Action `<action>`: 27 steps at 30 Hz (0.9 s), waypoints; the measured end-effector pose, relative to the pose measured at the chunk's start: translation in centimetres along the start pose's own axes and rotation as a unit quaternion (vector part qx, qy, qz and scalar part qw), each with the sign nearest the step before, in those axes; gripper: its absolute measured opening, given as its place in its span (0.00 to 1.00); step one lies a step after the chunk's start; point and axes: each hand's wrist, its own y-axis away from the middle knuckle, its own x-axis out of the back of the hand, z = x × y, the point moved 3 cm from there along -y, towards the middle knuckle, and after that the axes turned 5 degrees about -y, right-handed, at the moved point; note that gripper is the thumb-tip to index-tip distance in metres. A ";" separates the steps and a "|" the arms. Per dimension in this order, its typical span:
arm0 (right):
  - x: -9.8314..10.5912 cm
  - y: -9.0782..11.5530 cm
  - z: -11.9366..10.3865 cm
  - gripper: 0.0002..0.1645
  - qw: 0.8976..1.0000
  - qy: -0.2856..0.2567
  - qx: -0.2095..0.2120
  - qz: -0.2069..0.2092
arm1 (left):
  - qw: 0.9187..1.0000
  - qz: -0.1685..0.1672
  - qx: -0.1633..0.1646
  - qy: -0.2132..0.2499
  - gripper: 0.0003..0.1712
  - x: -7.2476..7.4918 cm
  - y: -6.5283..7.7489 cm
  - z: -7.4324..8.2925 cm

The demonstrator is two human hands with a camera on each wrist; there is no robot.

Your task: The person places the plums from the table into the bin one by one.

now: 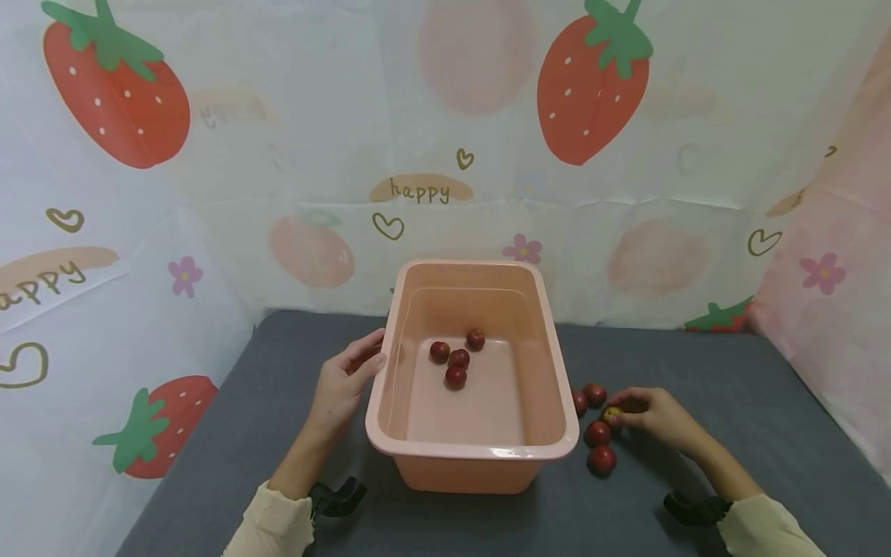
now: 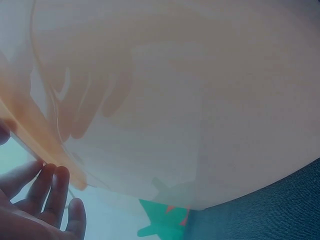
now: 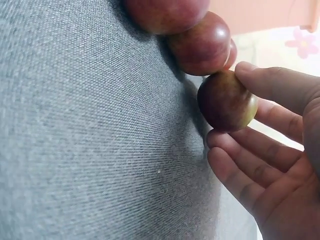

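A pink plastic basin (image 1: 462, 454) stands in the middle, with several dark red plums (image 1: 455, 377) on its floor. My left hand (image 1: 350, 379) holds the basin's left rim, thumb at the edge and fingers under the lip; its fingertips (image 2: 60, 172) show against the rim from outside in the left wrist view. To the right of the basin, my right hand (image 1: 657, 418) pinches a yellow-green and dark red plum (image 3: 227, 101) between thumb and fingers, low over the cloth. More red plums (image 1: 597, 433) lie right beside it.
Dark grey cloth (image 1: 313, 340) covers the table. Behind it and at both sides hangs a white curtain (image 1: 278, 170) printed with strawberries and hearts. A black strap (image 1: 337, 497) sits at the left wrist, another strap (image 1: 696, 510) at the right.
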 end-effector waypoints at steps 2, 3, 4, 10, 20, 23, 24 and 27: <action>0.1 0.1 0.2 0.22 1.000 -0.009 -0.002 0.004 | 1.000 -0.002 -0.004 0.000 0.26 0.0 0.0 0.0; 0.1 0.1 0.2 0.23 1.000 -0.011 -0.004 0.006 | 1.000 -0.003 -0.005 0.000 0.26 0.0 0.0 0.0; 0.2 0.2 0.3 0.23 1.000 -0.012 -0.006 0.007 | 1.000 -0.003 -0.006 -0.001 0.26 0.0 0.0 0.0; 0.9 0.4 0.1 0.25 1.000 0.000 -0.015 0.016 | 1.000 -0.002 -0.001 0.001 0.25 0.0 0.1 0.0; 2.5 0.4 -0.9 0.26 0.999 0.005 -0.006 0.048 | 1.000 -0.001 -0.005 0.001 0.26 0.1 0.1 0.2; 2.8 0.6 -1.4 0.26 0.998 -0.013 -0.005 0.057 | 1.000 -0.002 -0.005 0.000 0.26 0.0 0.1 0.2; 2.9 0.6 -1.6 0.26 0.998 -0.017 -0.002 0.060 | 1.000 -0.002 -0.006 0.000 0.26 0.0 0.1 0.2; 3.4 0.8 -2.4 0.26 0.997 -0.034 0.001 0.068 | 1.000 -0.002 -0.008 0.000 0.26 0.0 0.1 0.3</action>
